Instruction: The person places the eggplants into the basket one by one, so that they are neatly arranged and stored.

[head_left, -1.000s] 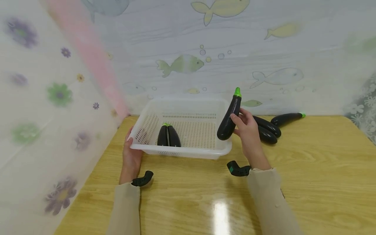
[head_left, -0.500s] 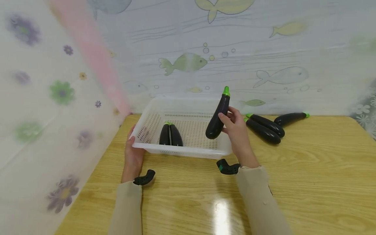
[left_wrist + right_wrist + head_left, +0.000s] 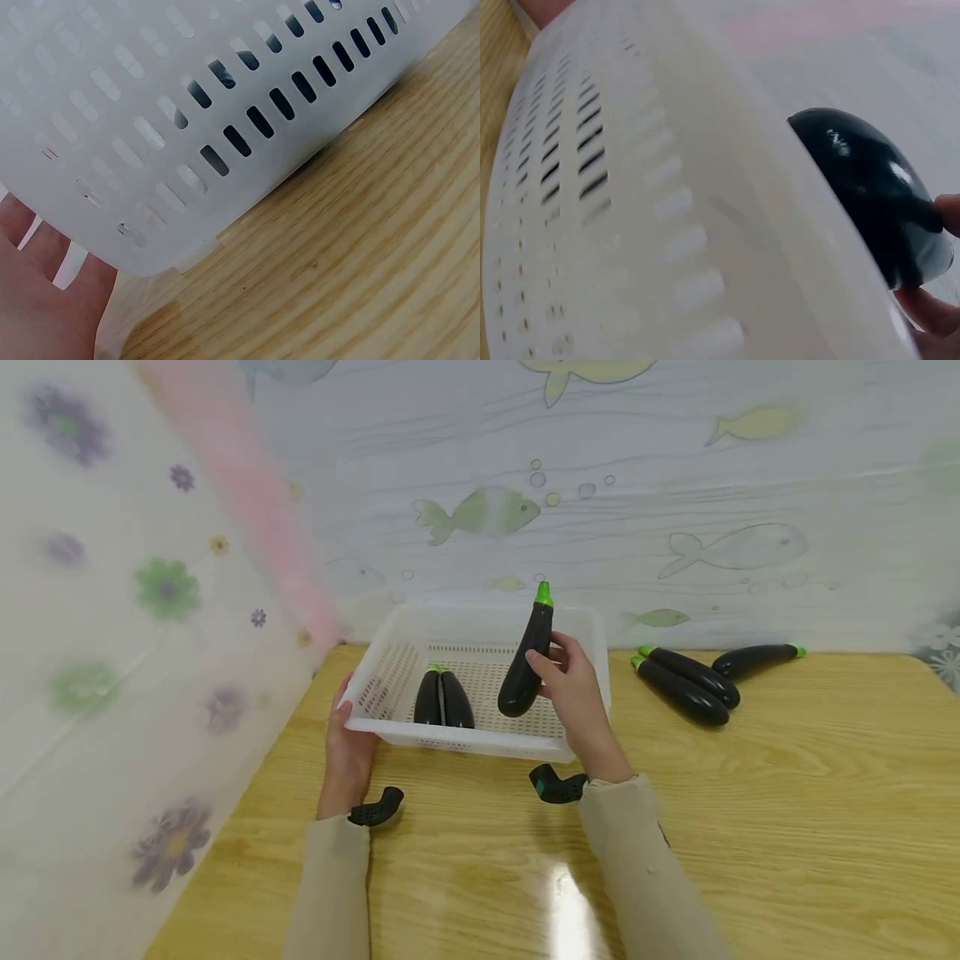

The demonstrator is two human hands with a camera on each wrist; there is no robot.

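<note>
My right hand (image 3: 576, 692) grips a dark eggplant (image 3: 528, 658) with a bright green stem, tilted stem-up over the right part of a white plastic basket (image 3: 480, 742). In the right wrist view the eggplant's rounded end (image 3: 870, 195) shows past the basket rim, with fingertips on it. My left hand (image 3: 349, 752) holds the basket's left front corner, thumb over the rim and the other fingers along the outer side. Inside the basket, at the left, two eggplants (image 3: 442, 697) lie side by side, their lower ends hidden by the front wall.
Right of the basket, two eggplants (image 3: 686, 689) lie together on the wooden table (image 3: 787, 793), and another eggplant (image 3: 757, 660) rests just behind them. A wall covering with printed fish (image 3: 480, 512) stands right behind the table; a flowered one (image 3: 168, 589) runs along the left.
My right hand has carried the eggplant leftward, from the basket's right edge to over its inside. The left hand keeps its hold on the corner. The view has shifted slightly.
</note>
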